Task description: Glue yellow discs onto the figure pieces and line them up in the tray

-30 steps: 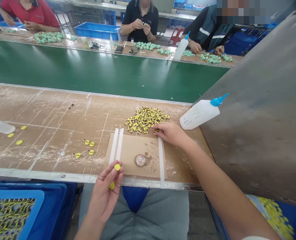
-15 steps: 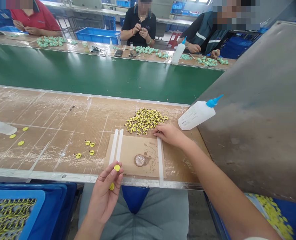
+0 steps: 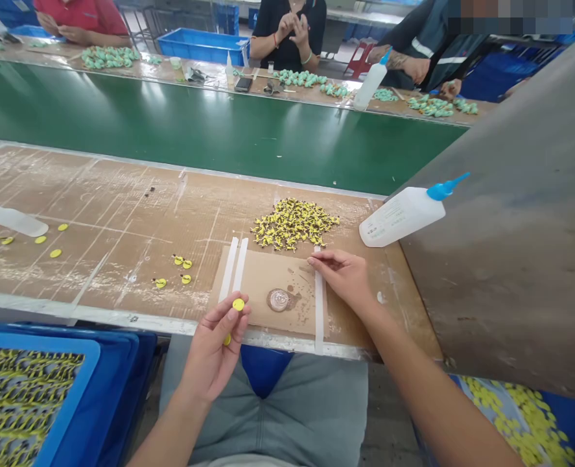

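Note:
My left hand (image 3: 219, 353) is closed at the table's front edge, pinching a small round yellow disc (image 3: 238, 305) between thumb and fingers. A second yellow disc (image 3: 227, 339) shows lower in the same hand. Over the right tape strip of a cardboard sheet (image 3: 258, 272), my right hand (image 3: 343, 275) is closed in a pinch; what sits at its fingertips is too small to make out. Just beyond it lies a heap of small yellow and black pieces (image 3: 294, 224). On the sheet is a small round dish-like blob (image 3: 280, 299), wet-looking, with brown spots around it.
A white bottle with a blue nozzle (image 3: 404, 216) leans at the metal panel (image 3: 511, 227). Several discs with dark pieces (image 3: 177, 259) and another bottle (image 3: 12, 219) lie leftward. Blue trays (image 3: 90, 383) flank my legs. Past the green belt (image 3: 219, 136), co-workers handle mint-green pieces (image 3: 109, 57).
My right hand has drawn back from the heap's edge toward me, over the cardboard sheet. My left hand keeps its grip on the discs. The view has shifted slightly.

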Demonstrator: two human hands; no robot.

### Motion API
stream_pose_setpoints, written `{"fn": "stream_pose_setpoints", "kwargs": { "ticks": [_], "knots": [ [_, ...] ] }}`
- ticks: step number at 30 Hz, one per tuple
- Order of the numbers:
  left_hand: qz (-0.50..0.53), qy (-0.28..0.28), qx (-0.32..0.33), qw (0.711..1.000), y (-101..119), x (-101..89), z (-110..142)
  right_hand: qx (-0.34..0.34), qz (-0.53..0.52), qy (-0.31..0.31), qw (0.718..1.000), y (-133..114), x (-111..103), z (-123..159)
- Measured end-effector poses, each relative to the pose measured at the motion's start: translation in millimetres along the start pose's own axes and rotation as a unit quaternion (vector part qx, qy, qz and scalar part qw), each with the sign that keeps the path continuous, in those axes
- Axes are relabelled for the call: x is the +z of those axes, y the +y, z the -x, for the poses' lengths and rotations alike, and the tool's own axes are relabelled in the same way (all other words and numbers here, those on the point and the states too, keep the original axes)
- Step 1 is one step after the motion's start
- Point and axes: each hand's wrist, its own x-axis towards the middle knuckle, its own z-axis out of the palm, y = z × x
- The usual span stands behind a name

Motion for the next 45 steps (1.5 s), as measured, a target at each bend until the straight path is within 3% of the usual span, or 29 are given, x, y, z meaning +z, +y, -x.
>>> {"fn": "stream_pose_setpoints", "kwargs": {
  "ticks": [4, 11, 18, 22, 27, 37, 45],
  "knots": [
    [-0.006, -0.031, 0.019, 0.999, 0.8, 9.7, -9.7, -0.071, 0.091, 0.001, 0.993, 7.7, 0.5, 11.6],
    [-0.005, -0.066, 0.034, 0.997, -0.2, 12.9, -24.4, -0.141, 0.116, 0.006, 0.983, 7.3, -2.3, 14.8],
    [-0.001, -0.092, 0.02, 0.996, -6.5, 7.4, -31.9, -0.114, 0.0, 0.104, 0.988, -26.9, 12.7, 45.7],
    [-0.005, -0.125, 0.025, 0.992, -8.4, 4.5, -35.3, -0.179, -0.076, 0.066, 0.979, -41.7, 30.8, 62.9],
    [-0.003, -0.155, 0.014, 0.988, -8.0, 2.9, -35.4, -0.216, -0.067, 0.051, 0.973, -35.0, 44.2, 65.8],
    [0.019, -0.189, 0.02, 0.982, -9.7, 3.6, -39.3, -0.235, -0.036, 0.044, 0.97, -31.4, 43.2, 67.8],
    [0.01, -0.179, 0.012, 0.984, -8.1, 3.1, -38.0, -0.229, -0.01, 0.04, 0.973, -30.6, 43.2, 68.1]
  ]
}}
